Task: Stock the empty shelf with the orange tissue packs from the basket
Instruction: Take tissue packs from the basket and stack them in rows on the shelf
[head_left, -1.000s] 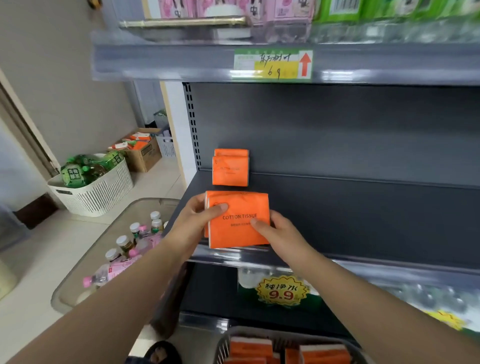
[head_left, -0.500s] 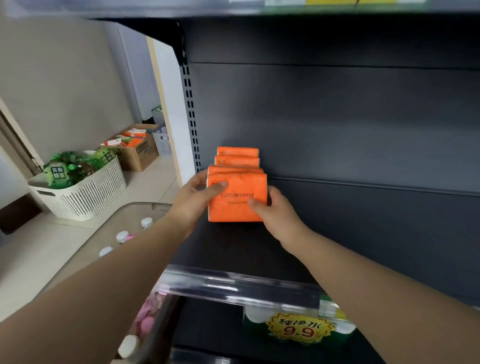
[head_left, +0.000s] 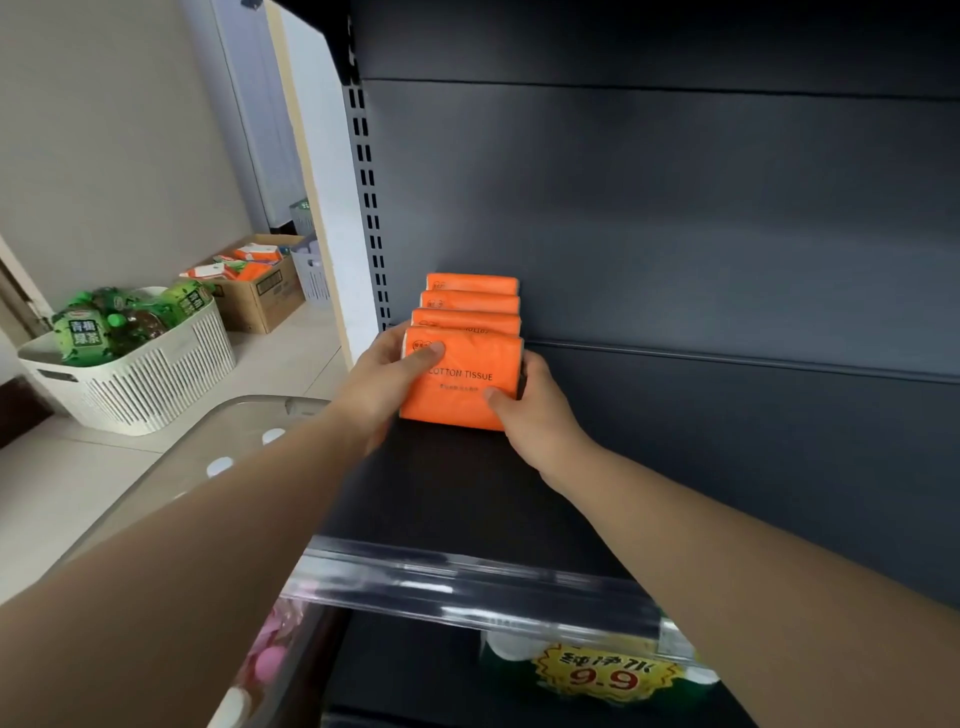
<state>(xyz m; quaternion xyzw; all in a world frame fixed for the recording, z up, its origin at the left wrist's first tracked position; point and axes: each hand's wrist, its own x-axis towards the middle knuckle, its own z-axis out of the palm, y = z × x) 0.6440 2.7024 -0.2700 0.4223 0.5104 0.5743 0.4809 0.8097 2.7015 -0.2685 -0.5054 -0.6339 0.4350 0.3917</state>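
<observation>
Head view. White slatted basket (head_left: 130, 384) on the floor at your left, filled with green-labelled tea bottles; number unclear. Behind it a cardboard box (head_left: 260, 301), open, holding orange and white packs, too jumbled to count. Clear bin (head_left: 171, 467) near your left forearm: two white bottle caps (head_left: 221, 466) show through its wall, pink items lower down, blurred.

Orange tissue packs: four, on the dark shelf (head_left: 467, 493), at its left end beside the slotted upright. They stand on edge in one file, front to back, each touching the next. Front pack (head_left: 460, 384) has its broad printed face towards you, "COTTON TISSUE" reading upright; its long axis runs left to right along the shelf. Of the three behind, only the top edges show.

Your left hand (head_left: 379, 384) holds the front pack at its left side, thumb flat on the upper left corner of the face, fingers round the back. Your right hand (head_left: 535, 415) holds its right side, thumb on the lower right of the face, fingers curled behind the edge.

One yellow "9.9" price tag (head_left: 602, 673) hangs below the shelf's clear front rail.
</observation>
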